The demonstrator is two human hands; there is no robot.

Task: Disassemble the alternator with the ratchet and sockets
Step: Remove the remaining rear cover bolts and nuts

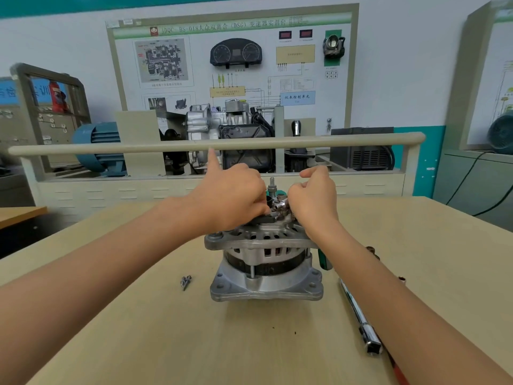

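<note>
Atop alternator (265, 259): left hand (230, 198), right hand (313, 198) pinch small parts (grip hidden).

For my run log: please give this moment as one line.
both hands on alternator top | right holds socket | ratchet on table

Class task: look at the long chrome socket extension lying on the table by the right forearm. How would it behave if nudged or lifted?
The extension bar looks like solid polished steel, so probably stiff and heavy for its size. Its round shaft would likely roll on the flat table if nudged sideways. The shiny finish may feel slippery.
</note>
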